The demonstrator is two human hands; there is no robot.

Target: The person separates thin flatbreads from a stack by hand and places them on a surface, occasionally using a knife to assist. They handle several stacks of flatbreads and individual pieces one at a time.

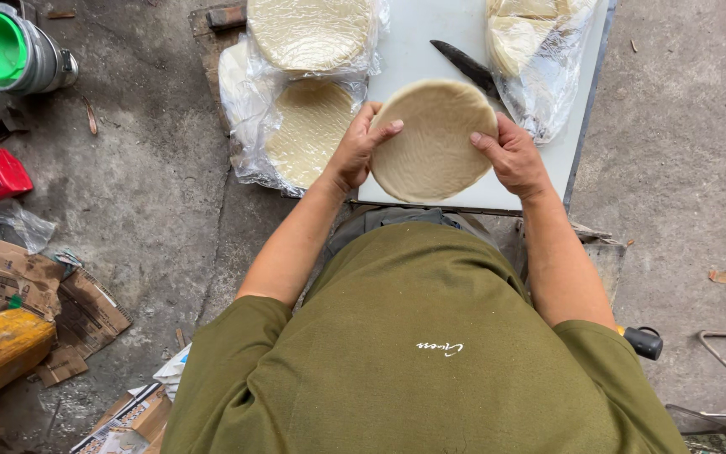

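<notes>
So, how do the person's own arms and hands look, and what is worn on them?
Both arms are bare from the upper arm down. Short olive-green sleeves of a T-shirt end above the elbows. The left hand and the right hand are bare too: no gloves, and no rings, watch or bracelet show. The fingernails are short. The shirt has a small white marking on the front.

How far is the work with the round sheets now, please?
Done: nothing clearly finished shows. In hand: left hand and right hand hold one pale round stack of thin sheets over the white board. Left: round stacks in clear plastic bags; the dark knife lies unused.
</notes>
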